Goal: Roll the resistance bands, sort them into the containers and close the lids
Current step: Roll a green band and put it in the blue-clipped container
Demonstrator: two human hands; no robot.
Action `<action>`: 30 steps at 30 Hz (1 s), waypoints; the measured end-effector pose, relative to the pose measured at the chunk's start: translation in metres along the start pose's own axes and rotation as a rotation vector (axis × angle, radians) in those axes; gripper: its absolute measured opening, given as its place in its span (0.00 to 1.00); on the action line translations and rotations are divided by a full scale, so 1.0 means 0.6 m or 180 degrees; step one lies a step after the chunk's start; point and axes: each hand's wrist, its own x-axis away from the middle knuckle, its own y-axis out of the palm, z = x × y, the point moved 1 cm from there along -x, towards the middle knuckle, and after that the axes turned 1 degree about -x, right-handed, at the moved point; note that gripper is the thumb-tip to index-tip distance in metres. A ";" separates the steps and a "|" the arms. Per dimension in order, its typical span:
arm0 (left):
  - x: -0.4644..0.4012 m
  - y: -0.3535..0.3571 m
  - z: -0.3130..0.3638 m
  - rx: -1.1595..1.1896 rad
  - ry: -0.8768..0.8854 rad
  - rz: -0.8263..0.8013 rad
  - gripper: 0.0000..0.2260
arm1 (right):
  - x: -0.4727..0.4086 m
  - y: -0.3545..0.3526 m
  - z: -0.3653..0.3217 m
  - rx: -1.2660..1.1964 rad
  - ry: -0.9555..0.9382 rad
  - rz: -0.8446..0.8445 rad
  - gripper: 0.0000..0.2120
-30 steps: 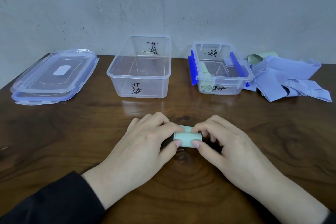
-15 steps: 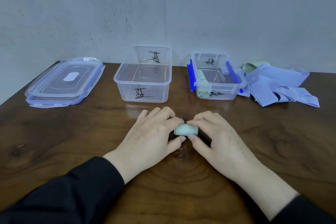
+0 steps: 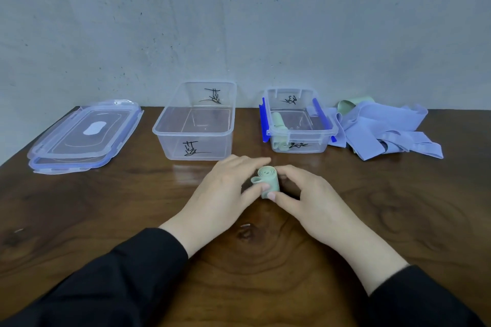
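Both hands, left [image 3: 225,191] and right [image 3: 309,200], pinch a rolled pale green resistance band [image 3: 269,182]. Near the counter's far edge, the large clear plastic container [image 3: 195,121] holds nothing; the smaller blue-clipped clear container [image 3: 299,121] holds green rolls [image 3: 279,125].

long black sleeves [image 3: 138,268], bare hands [image 3: 223,194]

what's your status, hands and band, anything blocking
Left hand and right hand both pinch the rolled green band near the table. Small container already holds one green roll. Path clear.
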 end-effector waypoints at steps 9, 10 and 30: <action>0.007 0.023 0.014 -0.1297 0.0393 -0.0201 0.22 | -0.002 -0.002 0.016 -0.0020 0.0315 -0.0006 0.15; 0.007 0.023 0.015 -0.1277 0.0370 -0.0207 0.22 | -0.001 -0.004 0.015 -0.0140 0.0315 0.0031 0.15; -0.040 0.024 0.040 0.2916 -0.1291 0.0158 0.06 | 0.011 -0.031 -0.014 -0.3192 0.1157 0.0153 0.11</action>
